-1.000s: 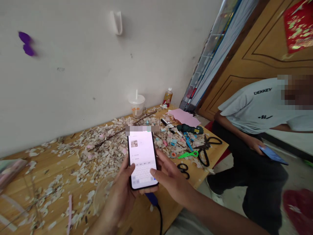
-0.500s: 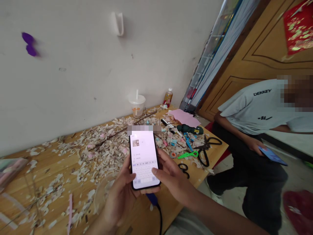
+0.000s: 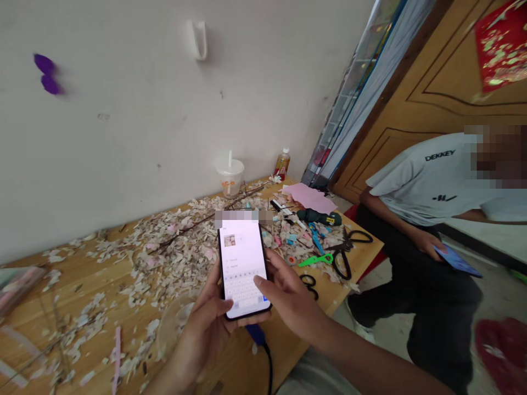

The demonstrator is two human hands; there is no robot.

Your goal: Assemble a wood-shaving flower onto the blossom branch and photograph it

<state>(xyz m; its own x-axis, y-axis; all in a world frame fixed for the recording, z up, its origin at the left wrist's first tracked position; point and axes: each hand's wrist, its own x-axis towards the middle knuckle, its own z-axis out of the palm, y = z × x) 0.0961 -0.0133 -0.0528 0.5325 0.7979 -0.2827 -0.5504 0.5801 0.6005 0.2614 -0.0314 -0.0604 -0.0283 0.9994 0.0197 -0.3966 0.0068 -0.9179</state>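
Both my hands hold a smartphone above the table, its lit screen showing a small picture and an on-screen keyboard. My left hand is closed around the phone's lower left side, with the thumb at the keyboard's bottom left corner. On the other side, my right hand grips the right edge, and its thumb lies over the upper right part of the keyboard. Just below the phone, a blue object with a black cable is partly hidden by my hands. Paper scraps cover much of the wooden table.
Black-handled scissors, green scissors and a dark green tool lie right of the phone. A lidded plastic cup and a bottle stand by the wall. A person sits at right, holding a device.
My left thumb has shifted slightly right over the keyboard, and my right thumb has moved a little up and left. The phone stays in both hands.
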